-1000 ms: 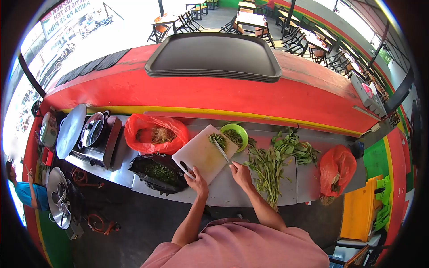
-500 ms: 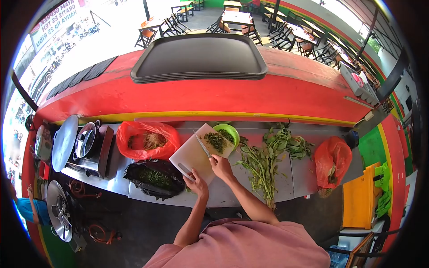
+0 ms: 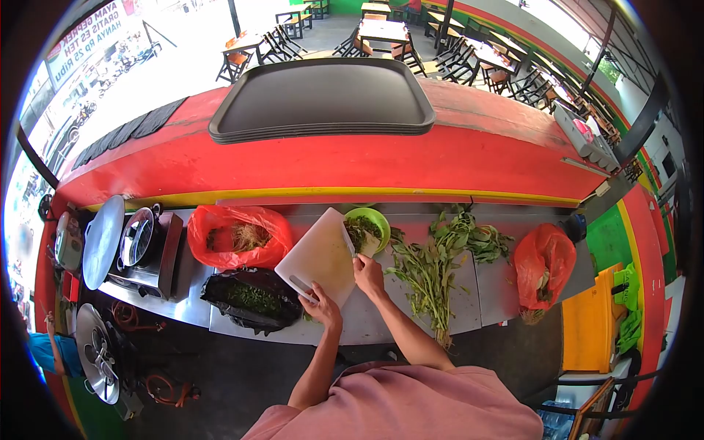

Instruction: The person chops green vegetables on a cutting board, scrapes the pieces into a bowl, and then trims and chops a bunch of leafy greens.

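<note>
My left hand point(image 3: 320, 305) grips a white cutting board point(image 3: 317, 257) at its handle slot, and the board is tilted toward a green bowl point(image 3: 382, 219). My right hand point(image 3: 368, 276) is closed round a knife point(image 3: 348, 241), its blade lying along the board's right edge beside the bowl. Chopped greens point(image 3: 357, 230) lie in the bowl, while the board's face shows only a few faint bits. Just right of my right hand, a bunch of leafy stems point(image 3: 433, 268) rests on the metal counter point(image 3: 367, 315).
Left of the board are a red plastic bag point(image 3: 209, 249) with roots and a black bag point(image 3: 220, 304) of cut greens. A pot point(image 3: 138, 238) sits on a stove farther left. Another red bag point(image 3: 546, 253) stands at right. Stacked trays point(image 3: 323, 99) top the red ledge.
Chopped greens have gone from the board into the bowl. The board has tilted toward the bowl, and the knife has moved from across the board to its right edge.
</note>
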The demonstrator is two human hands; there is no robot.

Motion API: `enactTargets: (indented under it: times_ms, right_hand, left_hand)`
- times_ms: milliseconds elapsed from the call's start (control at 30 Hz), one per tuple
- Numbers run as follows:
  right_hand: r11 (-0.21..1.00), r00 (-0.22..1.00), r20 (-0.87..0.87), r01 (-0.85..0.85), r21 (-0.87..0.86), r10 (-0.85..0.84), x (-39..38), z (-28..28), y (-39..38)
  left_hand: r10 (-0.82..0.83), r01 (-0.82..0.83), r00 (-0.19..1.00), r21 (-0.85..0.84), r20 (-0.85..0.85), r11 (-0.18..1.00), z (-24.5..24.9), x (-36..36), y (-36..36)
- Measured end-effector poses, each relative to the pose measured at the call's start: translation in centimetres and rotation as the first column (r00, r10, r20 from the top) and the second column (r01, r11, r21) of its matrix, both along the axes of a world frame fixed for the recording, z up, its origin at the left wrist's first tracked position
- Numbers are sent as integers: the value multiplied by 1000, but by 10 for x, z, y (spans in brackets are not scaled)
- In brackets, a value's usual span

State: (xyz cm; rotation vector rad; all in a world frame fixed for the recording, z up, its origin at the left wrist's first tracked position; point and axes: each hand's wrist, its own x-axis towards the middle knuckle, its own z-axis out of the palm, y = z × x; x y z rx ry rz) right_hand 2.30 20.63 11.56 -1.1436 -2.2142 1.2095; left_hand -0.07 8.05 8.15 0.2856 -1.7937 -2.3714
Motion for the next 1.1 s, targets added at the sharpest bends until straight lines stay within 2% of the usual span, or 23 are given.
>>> enactTargets:
  times_ms: [67,200,233,300,333,400,500,667,767,833,1033,1100]
  right_hand:
    - [998,994,-82,-69,10,69,2,-12,-1]
    - [987,980,-116,-160,4,159,8,-8,-10]
    - [988,981,-116,-157,4,157,12,-2,-11]
    - [985,986,14,-166,-39,166,18,2,-10]
    - [985,986,13,-166,-38,166,20,-2,-8]
    - [993,995,-49,-81,84,85,24,-7,-4]
    - [996,997,19,-80,48,79,28,-13,10]
    - [993,999,-12,-39,111,41,26,-27,20]
    - [1000,1000,-1,-24,18,24,25,-8,18]
    - [997,995,-69,-70,44,73,20,-3,15]
    - [992,990,-87,-107,60,112,-5,-1,14]
    - [994,994,-63,-87,61,91,-8,-8,18]
  left_hand:
    - [-14,15,1000,-22,21,1000,7,1,0]
    - [0,1,1000,-80,17,997,5,-3,4]
    - [-2,4,1000,-79,17,997,5,-4,4]
    - [-11,13,999,-41,43,999,4,-6,5]
    - [-11,13,999,-41,42,999,5,-6,5]
    - [-6,7,1000,-5,10,1000,4,-7,6]
    - [-16,16,1000,-20,4,1000,0,-9,5]
    - [-35,35,999,-10,20,999,1,-8,6]
    - [-19,19,1000,-6,-4,1000,6,-7,7]
    - [-9,9,1000,-24,-18,1000,4,-5,8]
    - [30,-30,997,-3,-66,1000,2,-4,10]
    - [-45,46,999,-14,11,999,-2,-4,5]
